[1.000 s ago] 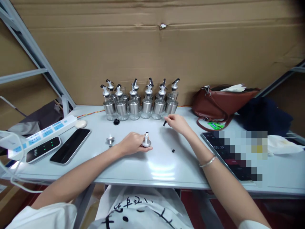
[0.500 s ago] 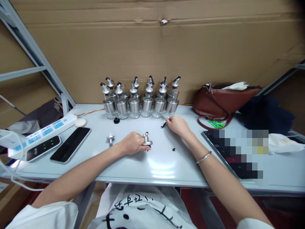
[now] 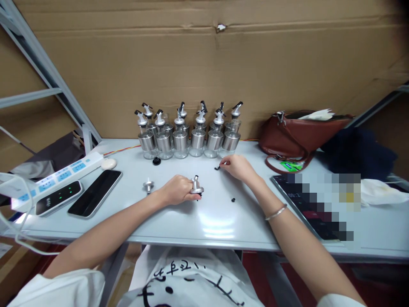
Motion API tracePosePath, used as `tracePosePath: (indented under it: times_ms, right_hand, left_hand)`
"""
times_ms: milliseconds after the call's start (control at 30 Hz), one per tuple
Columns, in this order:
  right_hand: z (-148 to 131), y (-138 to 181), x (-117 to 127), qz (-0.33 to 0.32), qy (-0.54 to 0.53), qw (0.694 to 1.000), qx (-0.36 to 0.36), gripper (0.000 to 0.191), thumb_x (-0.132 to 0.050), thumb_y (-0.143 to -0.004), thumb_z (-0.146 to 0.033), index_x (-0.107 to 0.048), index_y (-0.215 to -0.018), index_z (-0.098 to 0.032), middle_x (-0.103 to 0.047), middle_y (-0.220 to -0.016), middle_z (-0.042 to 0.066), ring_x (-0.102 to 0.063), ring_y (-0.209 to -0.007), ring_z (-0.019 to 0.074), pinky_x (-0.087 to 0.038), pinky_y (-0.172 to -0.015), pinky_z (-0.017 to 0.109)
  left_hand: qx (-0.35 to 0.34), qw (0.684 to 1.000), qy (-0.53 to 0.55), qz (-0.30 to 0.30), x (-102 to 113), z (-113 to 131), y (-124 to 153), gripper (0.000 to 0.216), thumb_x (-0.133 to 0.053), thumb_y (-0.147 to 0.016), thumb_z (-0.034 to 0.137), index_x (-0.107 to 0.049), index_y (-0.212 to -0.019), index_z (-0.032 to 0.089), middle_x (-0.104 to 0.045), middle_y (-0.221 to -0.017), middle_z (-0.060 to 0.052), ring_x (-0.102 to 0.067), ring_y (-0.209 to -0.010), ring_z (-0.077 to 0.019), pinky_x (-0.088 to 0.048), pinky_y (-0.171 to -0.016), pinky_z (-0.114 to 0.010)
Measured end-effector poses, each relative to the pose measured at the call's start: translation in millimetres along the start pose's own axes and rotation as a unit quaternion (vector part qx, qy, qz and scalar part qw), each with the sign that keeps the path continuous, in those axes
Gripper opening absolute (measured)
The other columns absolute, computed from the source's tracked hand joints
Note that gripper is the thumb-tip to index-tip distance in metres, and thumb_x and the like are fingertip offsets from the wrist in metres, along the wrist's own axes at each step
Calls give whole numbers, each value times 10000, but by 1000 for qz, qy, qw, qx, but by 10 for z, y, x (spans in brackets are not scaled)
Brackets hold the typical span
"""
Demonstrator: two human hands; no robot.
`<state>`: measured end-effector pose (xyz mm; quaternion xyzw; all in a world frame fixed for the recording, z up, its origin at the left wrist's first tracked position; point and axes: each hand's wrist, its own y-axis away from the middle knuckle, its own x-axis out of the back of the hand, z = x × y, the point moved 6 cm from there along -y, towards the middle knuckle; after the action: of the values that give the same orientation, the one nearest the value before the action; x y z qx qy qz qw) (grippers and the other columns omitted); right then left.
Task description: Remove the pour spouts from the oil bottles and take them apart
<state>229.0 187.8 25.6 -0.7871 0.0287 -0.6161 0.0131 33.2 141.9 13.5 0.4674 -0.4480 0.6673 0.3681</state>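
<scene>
**Two hands on small pourer parts at a pale table**

A cardboard wall (image 3: pixel 204 64) closes off the far side. Against it stands the pale table (image 3: pixel 207 226), whose near edge runs across just above the person's lap. A brown bag (image 3: pixel 297 134) sits at the right rear, and a cluster of steel-and-glass bottles (image 3: pixel 188 138) stands in two rows at the middle rear. On the left lie a white power strip (image 3: pixel 64 170) and a dark phone (image 3: pixel 95 193), both angled toward the left edge.

The middle of the tabletop, between the bottles and the near edge, is bare and shiny, so both forearms have open room there.

The left hand (image 3: pixel 177 189) rests on the table near its centre, forearm reaching in from the lower left. Its fingers are curled shut around a metal pourer top (image 3: pixel 196 186), which stands upright with its spout up.

The right hand (image 3: pixel 238 165) lies farther back, just in front of the right-hand bottles. Its wrist is low, and thumb and forefinger are pinched narrow on a small black clip (image 3: pixel 217 167) at the table surface.

A loose metal spout (image 3: pixel 148 186) stands to the left of the left hand. A black cap (image 3: pixel 156 160) lies in front of the bottles, and a tiny black bit (image 3: pixel 233 199) lies between the two forearms.
</scene>
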Motion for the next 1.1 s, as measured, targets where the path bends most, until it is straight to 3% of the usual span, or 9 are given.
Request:
tracePosePath:
  times_ms: [167, 400, 667, 767, 867, 933, 1100]
  right_hand:
    - [23, 3, -21, -11, -3, 1000, 1, 101, -631, -800, -170, -729, -802, -193, -707, -806, 40, -630, -758, 207, -388, -628, 252]
    - [46, -11, 2, -9, -8, 1000, -2, 180, -569, -841, -175, -725, -930, -192, -704, -867, 70, -631, -805, 226, -400, -664, 264]
    - [-44, 31, 62, -42, -46, 998, 25, 152, -570, -825, -179, -715, -866, -156, -698, -826, 58, -623, -771, 194, -421, -684, 245]
    - [-85, 165, 76, -189, -138, 970, 68, 78, -610, -758, -196, -677, -745, -159, -667, -691, 11, -593, -641, 150, -424, -611, 221]
    - [-107, 399, 32, -387, -240, 886, 82, 129, -692, -637, -275, -646, -689, -165, -644, -627, -11, -559, -547, 123, -394, -525, 209]
    - [-95, 489, 19, -439, -252, 859, 70, 213, -730, -568, -325, -655, -690, -167, -642, -612, -12, -554, -520, 114, -357, -479, 199]
    - [-118, 528, -97, -473, -227, 851, 37, 211, -744, -498, -313, -655, -619, -166, -616, -533, -20, -545, -502, 110, -361, -456, 190]
  left_hand:
    - [6, 1000, -1, -7, -4, -5, -2, 874, 93, -834, 688, -577, -674, 148, -659, -689, -75, -570, -599, -162, -358, -598, -283]
    - [13, 1000, 7, -16, -17, -13, -6, 879, 86, -828, 697, -591, -707, 148, -658, -694, -74, -576, -605, -161, -364, -604, -279]
    - [9, 1000, 15, -22, -10, 5, -8, 854, 72, -838, 692, -579, -703, 156, -655, -699, -65, -571, -612, -154, -363, -611, -270]
    - [8, 1000, 14, -20, -4, 14, -13, 858, 79, -837, 689, -580, -707, 156, -657, -705, -67, -574, -619, -157, -362, -613, -272]
    - [7, 1000, 11, -21, -12, 17, -16, 862, 90, -833, 688, -579, -713, 157, -658, -714, -65, -577, -620, -153, -363, -618, -269]
    - [7, 1000, 9, -23, -21, 17, -15, 867, 97, -830, 687, -577, -713, 155, -657, -707, -65, -577, -616, -151, -364, -617, -268]
    - [4, 1000, 0, -18, -17, 27, -15, 875, 105, -833, 681, -577, -702, 150, -657, -697, -66, -578, -610, -155, -361, -608, -276]
